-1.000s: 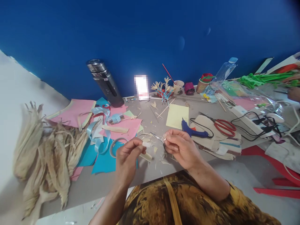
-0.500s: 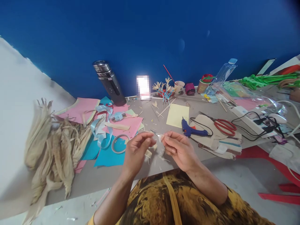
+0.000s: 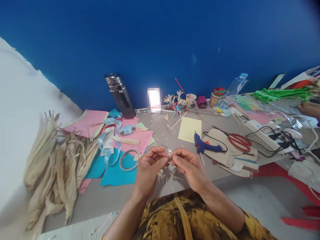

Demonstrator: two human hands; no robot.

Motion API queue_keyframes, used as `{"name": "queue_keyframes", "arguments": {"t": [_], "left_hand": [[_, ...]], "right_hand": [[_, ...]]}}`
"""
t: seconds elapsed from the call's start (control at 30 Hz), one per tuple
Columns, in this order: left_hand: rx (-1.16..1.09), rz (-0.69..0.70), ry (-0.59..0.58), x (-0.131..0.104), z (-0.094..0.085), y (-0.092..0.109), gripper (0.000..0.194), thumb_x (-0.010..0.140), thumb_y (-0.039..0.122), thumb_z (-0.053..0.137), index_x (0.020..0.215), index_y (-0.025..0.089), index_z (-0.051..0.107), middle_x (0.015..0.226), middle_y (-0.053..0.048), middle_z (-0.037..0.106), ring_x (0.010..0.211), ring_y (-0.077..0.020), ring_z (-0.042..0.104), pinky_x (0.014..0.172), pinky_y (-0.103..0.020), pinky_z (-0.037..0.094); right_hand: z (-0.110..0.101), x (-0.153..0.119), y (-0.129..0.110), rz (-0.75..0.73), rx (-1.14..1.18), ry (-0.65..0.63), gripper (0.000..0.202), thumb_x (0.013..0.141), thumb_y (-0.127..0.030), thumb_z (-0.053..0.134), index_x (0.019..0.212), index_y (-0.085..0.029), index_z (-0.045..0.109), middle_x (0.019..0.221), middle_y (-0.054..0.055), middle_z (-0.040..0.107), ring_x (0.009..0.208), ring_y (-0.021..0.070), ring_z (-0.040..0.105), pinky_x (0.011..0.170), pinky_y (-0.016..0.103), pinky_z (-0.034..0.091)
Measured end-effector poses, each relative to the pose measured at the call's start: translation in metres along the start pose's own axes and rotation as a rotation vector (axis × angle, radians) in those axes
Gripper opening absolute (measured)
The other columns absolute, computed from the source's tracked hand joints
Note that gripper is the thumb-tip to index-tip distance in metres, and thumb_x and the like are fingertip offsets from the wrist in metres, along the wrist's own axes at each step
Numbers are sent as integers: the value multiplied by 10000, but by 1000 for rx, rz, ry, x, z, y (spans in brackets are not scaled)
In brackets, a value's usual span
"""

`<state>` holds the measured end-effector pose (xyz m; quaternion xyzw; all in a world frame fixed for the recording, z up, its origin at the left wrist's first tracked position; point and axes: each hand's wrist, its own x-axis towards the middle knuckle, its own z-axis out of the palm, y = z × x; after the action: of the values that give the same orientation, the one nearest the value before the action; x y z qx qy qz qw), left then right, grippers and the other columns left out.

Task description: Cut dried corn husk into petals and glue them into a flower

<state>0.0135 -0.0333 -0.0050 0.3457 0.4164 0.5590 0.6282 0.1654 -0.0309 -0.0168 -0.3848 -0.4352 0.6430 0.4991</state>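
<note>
My left hand and my right hand meet over the front of the grey table, fingertips pinched close together. Between them shows a small, thin, whitish or shiny piece, too fine to name and partly covered by the fingers. Pale shreds lie on the tabletop just below the hands. A roll of tape lies left of my left hand on a blue sheet. Right of my right hand rests a blue glue gun.
Dried corn husks hang over the left edge. A dark flask leans at the back, near husk flowers. Red-handled scissors lie on beige cloth; a power strip is further right. Another person's hand shows at the far right.
My hands have drawn closer together until the fingertips nearly touch. The scene sits slightly lower in view. Another person's hand has appeared at the right edge.
</note>
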Motion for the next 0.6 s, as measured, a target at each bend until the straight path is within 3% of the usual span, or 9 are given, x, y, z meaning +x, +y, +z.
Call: {"name": "queue_keyframes", "arguments": {"t": [0.3,0.6], "left_hand": [[-32,-19,-24,12,-6,1,243,715,227,816,893,175,660,739,14,608,663,-111,591,668,-247,473],[-37,-52,-15,22,-15,4,222,661,167,812,815,180,652,727,15,606,647,-114,571,638,-239,461]], "right_hand": [[5,12,0,25,-78,26,242,879,-406,677,905,-167,707,691,-4,599,482,54,331,465,215,242],[16,16,-21,-45,-355,59,190,847,-332,636,794,-160,697,667,14,621,589,122,512,547,230,388]]}}
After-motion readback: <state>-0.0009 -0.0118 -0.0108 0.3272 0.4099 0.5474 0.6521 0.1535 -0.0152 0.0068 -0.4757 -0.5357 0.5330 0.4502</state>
